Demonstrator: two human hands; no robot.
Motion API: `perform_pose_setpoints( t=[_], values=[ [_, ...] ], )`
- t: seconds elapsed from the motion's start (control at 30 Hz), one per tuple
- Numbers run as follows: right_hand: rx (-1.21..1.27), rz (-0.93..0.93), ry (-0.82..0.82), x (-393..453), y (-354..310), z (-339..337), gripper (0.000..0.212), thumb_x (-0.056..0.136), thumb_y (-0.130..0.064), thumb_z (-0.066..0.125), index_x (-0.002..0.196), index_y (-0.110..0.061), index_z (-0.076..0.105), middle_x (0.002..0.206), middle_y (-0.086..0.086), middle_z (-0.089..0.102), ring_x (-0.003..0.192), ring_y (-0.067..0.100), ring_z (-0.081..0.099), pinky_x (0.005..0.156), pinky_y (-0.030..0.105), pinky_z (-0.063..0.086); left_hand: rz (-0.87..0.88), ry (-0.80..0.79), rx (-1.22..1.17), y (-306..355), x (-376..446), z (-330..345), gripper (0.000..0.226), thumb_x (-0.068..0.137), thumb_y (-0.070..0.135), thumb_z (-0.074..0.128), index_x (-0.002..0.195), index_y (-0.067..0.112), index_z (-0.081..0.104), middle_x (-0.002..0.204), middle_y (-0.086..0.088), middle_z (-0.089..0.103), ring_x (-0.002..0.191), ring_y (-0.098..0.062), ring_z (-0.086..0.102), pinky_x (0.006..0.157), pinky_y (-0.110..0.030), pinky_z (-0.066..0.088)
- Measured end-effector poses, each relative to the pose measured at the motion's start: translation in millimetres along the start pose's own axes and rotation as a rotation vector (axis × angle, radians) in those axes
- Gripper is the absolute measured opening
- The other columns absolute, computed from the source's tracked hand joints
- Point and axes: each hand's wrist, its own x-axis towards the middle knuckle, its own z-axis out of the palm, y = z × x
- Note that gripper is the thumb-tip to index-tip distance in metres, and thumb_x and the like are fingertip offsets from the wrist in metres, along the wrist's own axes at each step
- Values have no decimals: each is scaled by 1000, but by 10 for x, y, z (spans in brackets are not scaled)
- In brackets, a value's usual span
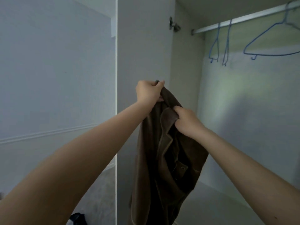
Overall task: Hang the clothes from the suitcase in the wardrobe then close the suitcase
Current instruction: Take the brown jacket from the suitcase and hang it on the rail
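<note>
My left hand (148, 91) and right hand (186, 121) pinch a brown jacket (167, 159) before the open wardrobe (186, 62); I judge it next needs a blue hanger (266, 41).

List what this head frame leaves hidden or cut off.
- Suitcase: not in the head view.
- Brown jacket: hem cut by the bottom edge; whether a hanger is inside, the left hand and folds hide.
- Rightmost blue hanger: cut by the right edge.
- Dark object on the floor: cropped, unidentifiable.
- Right hand fingertips: buried in the collar.
</note>
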Motion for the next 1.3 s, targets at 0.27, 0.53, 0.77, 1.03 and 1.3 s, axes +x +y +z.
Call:
perform_pose_setpoints(
  t=[0.27,0.53,0.77,1.03,1.3],
  values=[
    [-317,113,353,342,220,-591,15,81,-3,47,90,-4,60,100,25,61,92,39,59,71,34,45,-186,-549,-128,-279,249,317,24,94,19,53,111,3,59,103,-7,64,89,-15,67,68,-21,55],
    [-199,344,546,647,313,-825,28,72,-5,53,98,-13,51,95,3,49,85,18,46,69,28,40,-236,-862,-185,-756,-213,760,67,72,73,51,120,27,52,99,4,60,81,-9,55,79,-24,44],
    [-220,427,546,648,570,-753,34,69,-2,50,101,-14,53,92,2,50,82,19,50,69,28,46,64,-869,-3,-1223,-565,1131,48,84,28,54,126,22,33,98,10,52,87,-9,57,62,-16,43],
    [-404,454,575,542,834,-1162,32,67,2,50,90,-20,56,74,1,53,74,16,52,64,23,43,135,-881,196,-1870,-660,1255,22,84,29,49,99,28,33,97,0,49,83,-23,56,71,-36,48],
    [-676,528,507,262,1222,-1485,18,69,-8,66,75,-25,62,78,-1,55,73,16,49,66,18,34,278,-556,130,-1894,-10,1572,22,95,6,44,100,-2,64,102,-25,63,96,-34,58,81,-33,38]
  ],
)
